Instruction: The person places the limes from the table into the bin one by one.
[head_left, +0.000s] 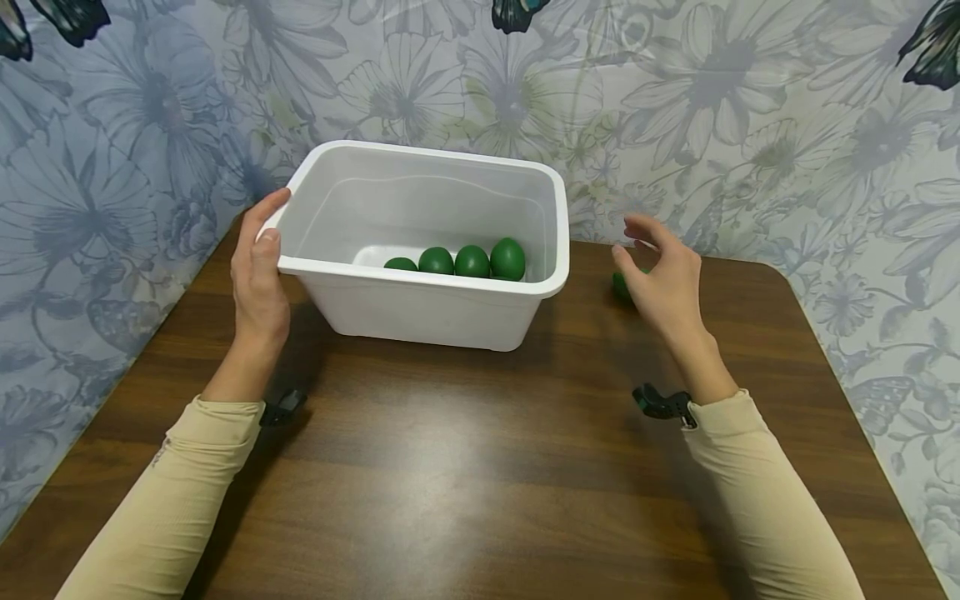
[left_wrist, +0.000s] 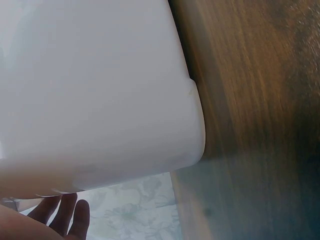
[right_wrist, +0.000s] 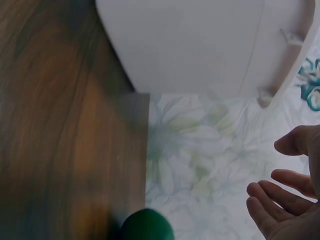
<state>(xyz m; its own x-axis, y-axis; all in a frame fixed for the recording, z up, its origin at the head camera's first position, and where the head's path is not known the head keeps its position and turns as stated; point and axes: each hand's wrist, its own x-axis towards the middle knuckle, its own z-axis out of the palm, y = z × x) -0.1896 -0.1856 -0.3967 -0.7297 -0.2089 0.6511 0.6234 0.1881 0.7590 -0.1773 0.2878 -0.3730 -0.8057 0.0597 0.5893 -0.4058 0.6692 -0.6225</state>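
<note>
A white plastic tub (head_left: 420, 304) stands on the table, and several smooth green eggs (head_left: 472, 262) lie along its floor, partly hidden by the near rim. My left hand (head_left: 258, 275) holds the tub's left end, thumb at the near corner and fingers along the rim. In the left wrist view its fingers (left_wrist: 64, 215) show past the tub's wall. To the right of the tub my right hand (head_left: 663, 279) hovers with thumb and fingers apart, holding nothing. Another green egg (right_wrist: 147, 227) lies on the table below that hand, mostly hidden behind it in the head view.
The brown wooden table (head_left: 450, 467) reaches back to a wall covering (head_left: 405, 92) with a floral pattern. Dark wrist-worn devices sit on the left wrist (head_left: 283, 408) and the right wrist (head_left: 663, 403). The table's right edge runs beyond the right arm.
</note>
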